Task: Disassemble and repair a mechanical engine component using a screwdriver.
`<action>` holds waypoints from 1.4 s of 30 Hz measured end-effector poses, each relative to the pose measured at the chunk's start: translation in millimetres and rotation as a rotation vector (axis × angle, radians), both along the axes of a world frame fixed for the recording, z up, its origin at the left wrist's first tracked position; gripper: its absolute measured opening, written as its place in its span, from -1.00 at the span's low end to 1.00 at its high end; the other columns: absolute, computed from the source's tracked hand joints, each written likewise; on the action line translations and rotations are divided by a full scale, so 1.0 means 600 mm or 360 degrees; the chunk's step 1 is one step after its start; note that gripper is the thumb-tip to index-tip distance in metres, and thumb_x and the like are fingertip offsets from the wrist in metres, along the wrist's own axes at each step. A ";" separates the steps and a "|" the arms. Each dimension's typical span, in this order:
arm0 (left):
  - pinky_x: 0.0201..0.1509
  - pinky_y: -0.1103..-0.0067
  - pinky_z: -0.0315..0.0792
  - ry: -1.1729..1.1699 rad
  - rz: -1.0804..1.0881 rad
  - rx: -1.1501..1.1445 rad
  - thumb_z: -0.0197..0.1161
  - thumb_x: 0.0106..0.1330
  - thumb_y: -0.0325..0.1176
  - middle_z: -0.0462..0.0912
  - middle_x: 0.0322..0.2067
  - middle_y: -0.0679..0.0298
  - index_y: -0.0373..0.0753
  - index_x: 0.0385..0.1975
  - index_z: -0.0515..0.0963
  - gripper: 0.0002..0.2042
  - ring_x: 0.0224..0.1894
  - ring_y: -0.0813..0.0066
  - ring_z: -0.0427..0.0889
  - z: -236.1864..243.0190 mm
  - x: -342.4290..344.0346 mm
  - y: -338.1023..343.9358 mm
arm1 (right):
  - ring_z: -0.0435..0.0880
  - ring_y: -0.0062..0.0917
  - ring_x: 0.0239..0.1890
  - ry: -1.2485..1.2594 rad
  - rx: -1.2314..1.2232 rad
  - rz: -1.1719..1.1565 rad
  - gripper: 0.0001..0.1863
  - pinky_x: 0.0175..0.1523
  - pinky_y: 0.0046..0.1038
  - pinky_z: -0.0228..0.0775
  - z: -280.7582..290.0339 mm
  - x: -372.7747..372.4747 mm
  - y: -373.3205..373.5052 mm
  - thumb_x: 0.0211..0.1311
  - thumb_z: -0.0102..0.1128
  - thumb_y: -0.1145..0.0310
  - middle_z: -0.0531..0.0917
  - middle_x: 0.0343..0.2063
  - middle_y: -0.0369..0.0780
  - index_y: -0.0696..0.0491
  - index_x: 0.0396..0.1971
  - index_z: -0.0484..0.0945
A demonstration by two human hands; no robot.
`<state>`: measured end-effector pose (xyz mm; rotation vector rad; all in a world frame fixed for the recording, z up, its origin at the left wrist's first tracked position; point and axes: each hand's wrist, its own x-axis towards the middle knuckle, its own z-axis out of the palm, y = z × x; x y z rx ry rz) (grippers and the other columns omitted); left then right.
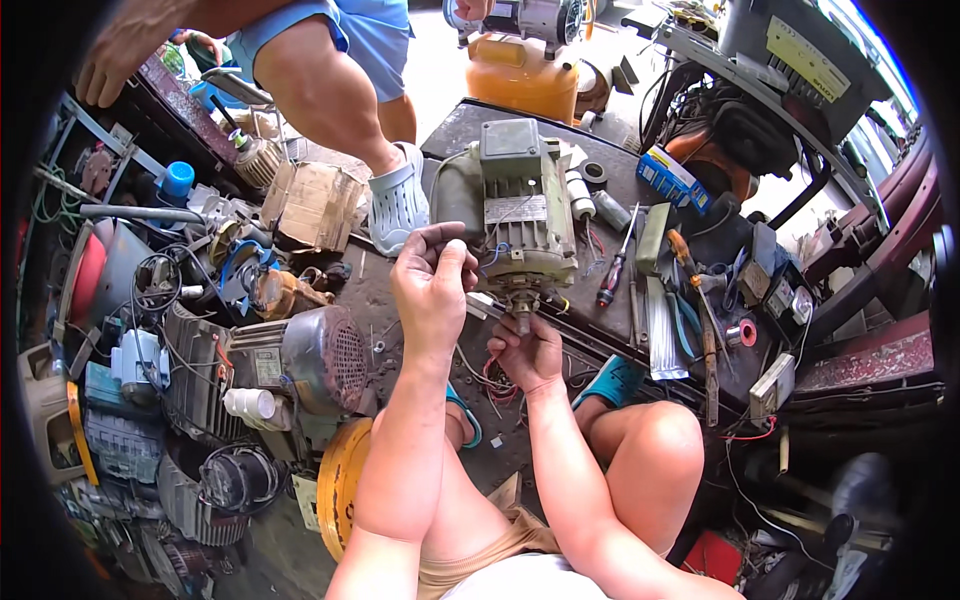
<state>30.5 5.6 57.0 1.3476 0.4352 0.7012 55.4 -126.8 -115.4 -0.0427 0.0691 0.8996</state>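
A grey-green electric motor stands on the dark bench in front of me, its shaft end facing me and a square terminal box on top. At that end, the fingers of my right hand are closed around the motor shaft from below. My left hand is raised by the motor's left side, with fingers curled and thumb bent toward them. Whatever its fingers may hold is hidden. A thin blue wire shows beside these fingers.
Right of the motor lie a screwdriver, pliers, a solder spool and a blue box. Old motors crowd the left. Another person's clog rests at the bench's left edge. A yellow tank stands behind.
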 end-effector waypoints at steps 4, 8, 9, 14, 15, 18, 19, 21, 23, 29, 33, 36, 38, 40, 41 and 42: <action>-0.43 0.74 0.43 0.0026 0.0004 -0.0049 0.21 0.48 -0.47 0.66 -0.46 0.33 -0.31 -0.06 0.62 -0.86 -0.52 0.68 0.55 -0.004 -0.007 0.006 | 0.35 -0.65 -0.39 -0.0044 -0.0050 -0.0120 -0.77 -0.13 -0.47 0.27 0.004 -0.006 0.007 0.44 0.18 0.26 0.41 -0.48 -0.40 0.00 -0.44 0.49; -0.42 0.71 0.44 0.0025 -0.0014 -0.0110 0.21 0.48 -0.45 0.66 -0.46 0.32 -0.31 -0.07 0.62 -0.86 -0.53 0.65 0.56 0.001 -0.009 0.011 | 0.34 -0.62 -0.42 -0.0039 0.0097 -0.0035 -0.75 -0.13 -0.44 0.27 -0.011 0.007 0.003 0.45 0.16 0.28 0.39 -0.50 -0.39 0.02 -0.47 0.48; -0.42 0.71 0.44 0.0021 -0.0008 -0.0111 0.21 0.48 -0.45 0.66 -0.46 0.32 -0.31 -0.07 0.62 -0.86 -0.53 0.65 0.56 0.000 -0.011 0.014 | 0.34 -0.62 -0.42 -0.0042 0.0096 -0.0029 -0.75 -0.13 -0.44 0.27 -0.008 0.007 0.002 0.45 0.16 0.28 0.39 -0.50 -0.39 0.02 -0.47 0.48; -0.44 0.68 0.47 0.0001 -0.0024 -0.0200 0.18 0.46 -0.48 0.67 -0.42 0.28 -0.31 0.09 0.53 -0.75 -0.52 0.62 0.58 -0.005 -0.013 0.021 | 0.33 -0.66 -0.42 0.0021 0.0007 0.0085 -0.79 -0.15 -0.48 0.26 0.010 0.007 -0.009 0.37 0.13 0.37 0.36 -0.51 -0.39 0.04 -0.50 0.48; -0.44 0.68 0.47 -0.0002 -0.0027 -0.0203 0.18 0.46 -0.48 0.67 -0.42 0.28 -0.31 0.09 0.53 -0.75 -0.52 0.62 0.58 -0.003 -0.012 0.019 | 0.33 -0.66 -0.41 0.0023 -0.0076 0.0024 -0.80 -0.15 -0.48 0.27 0.014 0.003 -0.012 0.38 0.14 0.36 0.37 -0.50 -0.39 0.04 -0.49 0.49; -0.46 0.63 0.55 -0.0063 0.0119 -0.0264 0.17 0.43 -0.51 0.70 -0.27 0.18 -0.25 0.28 0.27 -0.56 -0.51 0.56 0.62 0.002 -0.011 0.021 | 0.35 -0.65 -0.38 0.0003 -0.0111 -0.0043 -0.86 -0.13 -0.47 0.28 0.012 -0.012 -0.002 0.38 0.21 0.33 0.41 -0.44 -0.40 -0.01 -0.41 0.53; -0.46 0.63 0.55 -0.0072 0.0111 -0.0274 0.17 0.43 -0.51 0.70 -0.27 0.18 -0.25 0.28 0.27 -0.56 -0.51 0.56 0.62 0.002 -0.011 0.022 | 0.35 -0.64 -0.38 0.0019 -0.0213 -0.0084 -0.87 -0.12 -0.47 0.28 0.017 -0.015 -0.001 0.37 0.24 0.31 0.42 -0.43 -0.40 -0.02 -0.39 0.54; -0.47 0.62 0.56 -0.0073 0.0135 -0.0367 0.17 0.42 -0.50 0.70 -0.28 0.18 -0.25 0.25 0.29 -0.57 -0.51 0.54 0.63 0.002 -0.012 0.025 | 0.35 -0.64 -0.37 -0.0028 -0.0188 -0.0100 -0.87 -0.12 -0.47 0.29 0.010 -0.014 0.000 0.38 0.27 0.29 0.43 -0.40 -0.40 -0.05 -0.37 0.55; -0.48 0.62 0.56 -0.0075 0.0128 -0.0394 0.16 0.41 -0.50 0.71 -0.28 0.17 -0.25 0.24 0.30 -0.58 -0.50 0.54 0.63 -0.003 -0.014 0.029 | 0.35 -0.65 -0.37 -0.0089 -0.0107 -0.0104 -0.86 -0.13 -0.48 0.28 0.003 -0.011 0.002 0.40 0.24 0.29 0.41 -0.42 -0.40 -0.04 -0.37 0.55; -0.47 0.60 0.58 -0.0100 0.0125 -0.0480 0.16 0.40 -0.50 0.71 -0.28 0.17 -0.25 0.26 0.26 -0.55 -0.49 0.53 0.65 -0.005 -0.015 0.035 | 0.35 -0.63 -0.38 0.0052 0.0336 0.0025 -0.84 -0.14 -0.48 0.28 -0.021 -0.008 0.005 0.40 0.21 0.29 0.37 -0.43 -0.39 -0.01 -0.38 0.53; -0.46 0.58 0.59 -0.0113 0.0127 -0.0549 0.16 0.39 -0.50 0.70 -0.27 0.15 -0.25 0.27 0.24 -0.53 -0.48 0.51 0.66 -0.006 -0.021 0.044 | 0.35 -0.62 -0.39 0.0135 0.0104 -0.0096 -0.83 -0.14 -0.48 0.30 0.004 -0.021 0.016 0.41 0.20 0.29 0.39 -0.41 -0.37 0.01 -0.38 0.53; -0.46 0.58 0.56 -0.0107 0.0114 -0.0585 0.15 0.39 -0.51 0.69 -0.25 0.14 -0.25 0.27 0.22 -0.53 -0.48 0.52 0.65 0.003 -0.018 0.039 | 0.35 -0.62 -0.40 0.0233 -0.0072 -0.0162 -0.84 -0.15 -0.48 0.30 0.007 -0.014 0.009 0.37 0.20 0.32 0.41 -0.40 -0.36 0.03 -0.41 0.53; -0.46 0.57 0.53 -0.0111 0.0104 -0.0598 0.14 0.37 -0.52 0.69 -0.24 0.13 -0.26 0.28 0.20 -0.51 -0.49 0.53 0.64 0.003 -0.018 0.040 | 0.34 -0.63 -0.41 0.0225 0.0037 -0.0143 -0.84 -0.16 -0.48 0.29 0.004 -0.011 0.010 0.36 0.20 0.34 0.40 -0.43 -0.36 0.04 -0.44 0.51; -0.45 0.57 0.57 -0.0099 0.0120 -0.0585 0.14 0.38 -0.52 0.69 -0.24 0.14 -0.25 0.28 0.23 -0.52 -0.48 0.51 0.66 -0.001 -0.021 0.049 | 0.33 -0.65 -0.43 0.0263 0.0165 -0.0093 -0.81 -0.18 -0.49 0.27 0.009 -0.010 0.013 0.34 0.17 0.39 0.38 -0.49 -0.37 0.05 -0.51 0.48; -0.45 0.57 0.60 -0.0092 0.0131 -0.0573 0.15 0.38 -0.52 0.69 -0.25 0.15 -0.25 0.27 0.26 -0.54 -0.46 0.49 0.67 -0.003 -0.024 0.053 | 0.33 -0.65 -0.43 0.0268 0.0165 -0.0091 -0.81 -0.18 -0.49 0.27 0.010 -0.012 0.013 0.34 0.17 0.39 0.38 -0.49 -0.37 0.05 -0.51 0.48; -0.44 0.57 0.60 -0.0101 0.0133 -0.0588 0.15 0.38 -0.51 0.69 -0.25 0.16 -0.24 0.27 0.27 -0.54 -0.46 0.49 0.67 -0.002 -0.025 0.052 | 0.32 -0.65 -0.43 0.0267 0.0174 -0.0077 -0.81 -0.18 -0.49 0.27 0.011 -0.010 0.012 0.33 0.17 0.40 0.38 -0.49 -0.37 0.05 -0.51 0.48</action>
